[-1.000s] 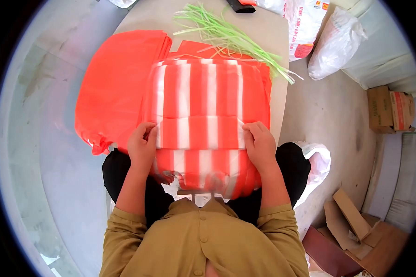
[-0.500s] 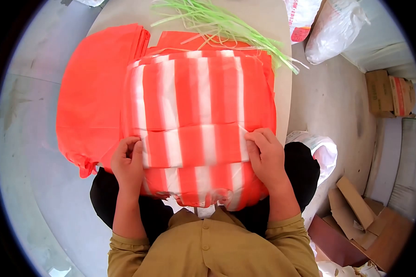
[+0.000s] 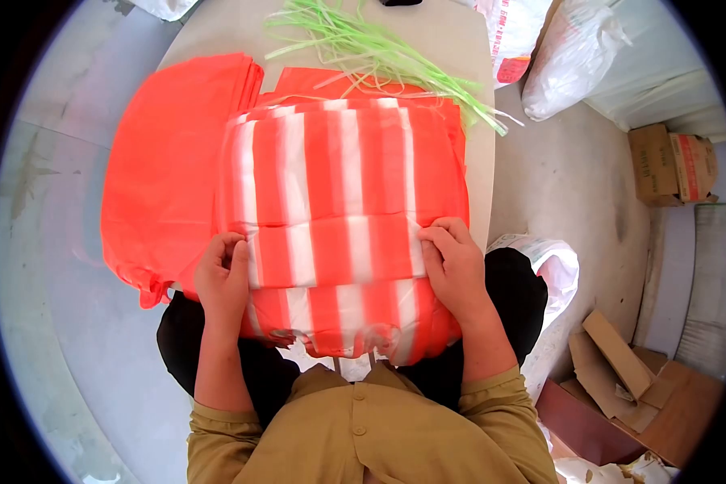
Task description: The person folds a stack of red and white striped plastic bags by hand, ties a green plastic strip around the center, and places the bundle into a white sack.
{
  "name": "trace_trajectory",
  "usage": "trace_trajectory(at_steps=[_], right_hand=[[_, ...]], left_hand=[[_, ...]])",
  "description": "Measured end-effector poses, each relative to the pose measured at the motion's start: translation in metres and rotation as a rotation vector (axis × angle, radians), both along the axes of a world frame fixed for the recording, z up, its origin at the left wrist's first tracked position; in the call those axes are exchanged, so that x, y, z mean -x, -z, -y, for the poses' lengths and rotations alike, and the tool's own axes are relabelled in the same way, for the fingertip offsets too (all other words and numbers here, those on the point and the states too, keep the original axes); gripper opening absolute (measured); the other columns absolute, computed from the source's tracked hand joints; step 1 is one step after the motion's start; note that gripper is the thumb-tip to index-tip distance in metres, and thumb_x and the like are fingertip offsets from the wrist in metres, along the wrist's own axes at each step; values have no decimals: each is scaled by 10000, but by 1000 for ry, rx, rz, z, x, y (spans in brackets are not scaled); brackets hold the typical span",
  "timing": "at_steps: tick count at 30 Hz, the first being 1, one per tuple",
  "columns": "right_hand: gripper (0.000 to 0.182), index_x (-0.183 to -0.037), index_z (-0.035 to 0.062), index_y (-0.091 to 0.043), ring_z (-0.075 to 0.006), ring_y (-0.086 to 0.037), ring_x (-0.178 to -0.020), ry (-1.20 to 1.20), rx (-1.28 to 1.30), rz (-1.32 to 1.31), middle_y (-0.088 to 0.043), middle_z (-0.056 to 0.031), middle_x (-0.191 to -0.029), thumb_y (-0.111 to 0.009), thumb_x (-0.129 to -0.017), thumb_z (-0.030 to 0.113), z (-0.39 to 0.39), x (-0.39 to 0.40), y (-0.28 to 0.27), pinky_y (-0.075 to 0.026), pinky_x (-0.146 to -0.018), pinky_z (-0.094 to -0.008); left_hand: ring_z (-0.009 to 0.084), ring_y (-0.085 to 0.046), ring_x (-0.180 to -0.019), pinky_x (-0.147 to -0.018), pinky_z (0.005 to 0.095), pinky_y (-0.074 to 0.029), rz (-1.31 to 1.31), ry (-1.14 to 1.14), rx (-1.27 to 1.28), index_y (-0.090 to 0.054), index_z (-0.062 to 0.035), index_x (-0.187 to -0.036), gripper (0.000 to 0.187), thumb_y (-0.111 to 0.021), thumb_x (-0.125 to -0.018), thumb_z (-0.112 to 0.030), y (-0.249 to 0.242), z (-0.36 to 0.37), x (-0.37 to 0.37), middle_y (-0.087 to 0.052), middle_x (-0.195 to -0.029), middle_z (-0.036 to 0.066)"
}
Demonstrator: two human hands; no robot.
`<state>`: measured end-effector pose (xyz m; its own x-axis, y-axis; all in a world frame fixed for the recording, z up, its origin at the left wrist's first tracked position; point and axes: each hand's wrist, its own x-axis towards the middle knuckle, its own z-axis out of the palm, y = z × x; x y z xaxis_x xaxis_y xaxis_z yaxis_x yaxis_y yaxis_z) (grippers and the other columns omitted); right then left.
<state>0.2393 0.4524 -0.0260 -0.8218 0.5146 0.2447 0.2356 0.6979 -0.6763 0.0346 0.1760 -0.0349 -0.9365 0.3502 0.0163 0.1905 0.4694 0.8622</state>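
Observation:
A stack of red-and-white striped plastic bags (image 3: pixel 319 185) lies before me, its near end hanging over the table edge toward my lap. My left hand (image 3: pixel 223 274) pinches the left side of the top striped layer between thumb and fingers. On the opposite side, my right hand (image 3: pixel 453 262) grips the right edge in the same way. A crease runs across the striped plastic between both hands. Left of it lies a pile of plain red bags (image 3: pixel 169 169), gathered at its lower corner. More red plastic shows under the far end of the stack.
Green plastic strips (image 3: pixel 371 48) lie loose at the far side of the table (image 3: pixel 218 32). White sacks (image 3: pixel 573 60) stand on the floor at the right, with another white bag (image 3: pixel 561 274) by my knee. Cardboard boxes (image 3: pixel 657 165) and an opened carton (image 3: pixel 613 371) sit farther right.
The view has shifted slightly, so the table and sacks appear a little farther left and lower. Both hands keep their hold on the striped plastic, with little visible movement.

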Motion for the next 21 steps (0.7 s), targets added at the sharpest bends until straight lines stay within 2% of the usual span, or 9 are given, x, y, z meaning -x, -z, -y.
trace_trajectory(at_steps=[6, 9, 10, 12, 15, 18, 19, 21], right_hand=[[109, -1024, 45, -703, -344, -678, -888, 4, 8, 26, -665, -117, -1027, -670, -920, 50, 1, -1, -6, -548, -745, -409], [117, -1032, 48, -708, -339, -678, -893, -6, -13, 34, -667, -113, -1030, -667, -923, 55, -1, -3, -5, -551, -751, -407], [121, -1036, 50, -710, -337, -678, -895, -10, -20, 35, -668, -112, -1032, -666, -923, 55, -2, -4, -5, -552, -753, -405], [196, -1092, 53, -712, -336, -674, -937, -47, 15, 68, -662, -114, -1085, -693, -900, 88, -4, -7, -9, -552, -791, -409], [368, -1206, 54, -694, -346, -657, -1018, -132, -15, 141, -636, -130, -1197, -739, -851, 141, -8, -12, -20, -543, -862, -420], [542, -1325, 28, -644, -361, -609, -1143, -214, -9, 250, -560, -158, -1347, -767, -811, 146, -9, -17, -28, -511, -979, -417], [596, -1363, 16, -624, -367, -589, -1191, -239, 4, 290, -528, -167, -1401, -774, -799, 139, -9, -18, -30, -498, -1024, -414], [611, -1374, 9, -613, -374, -587, -1194, -231, -10, 300, -510, -175, -1422, -756, -789, 114, -6, -20, -30, -498, -1027, -418]], left_hand=[[79, -502, -782, -705, 221, -428, 53, 90, -87, -583, -18, -1102, 225, -579, -883, 32, 1, 15, 3, -560, -892, 7], [121, -513, -830, -744, 241, -440, 109, 170, -49, -566, -16, -1099, 299, -591, -806, 37, -8, 24, 4, -558, -997, 57], [144, -526, -849, -759, 262, -456, 22, 221, -35, -572, -19, -1104, 322, -606, -789, 38, -10, 25, 5, -555, -1063, 78], [190, -553, -887, -790, 306, -488, -153, 323, -8, -583, -24, -1114, 368, -635, -756, 41, -15, 27, 5, -548, -1197, 120], [263, -577, -947, -830, 383, -521, -363, 431, 241, -620, -38, -1155, 443, -675, -721, 32, -30, 28, -2, -471, -1388, 162], [311, -578, -1114, -1014, 410, -483, -177, 413, 233, -640, -68, -1171, 463, -635, -723, 52, -35, 30, -12, -420, -1468, 175], [306, -577, -1101, -1003, 407, -485, -169, 420, 217, -648, -71, -1179, 474, -621, -725, 65, -33, 32, -13, -417, -1474, 173], [295, -574, -1075, -982, 399, -488, -157, 431, 185, -664, -77, -1195, 500, -594, -730, 91, -29, 34, -11, -411, -1485, 168]])
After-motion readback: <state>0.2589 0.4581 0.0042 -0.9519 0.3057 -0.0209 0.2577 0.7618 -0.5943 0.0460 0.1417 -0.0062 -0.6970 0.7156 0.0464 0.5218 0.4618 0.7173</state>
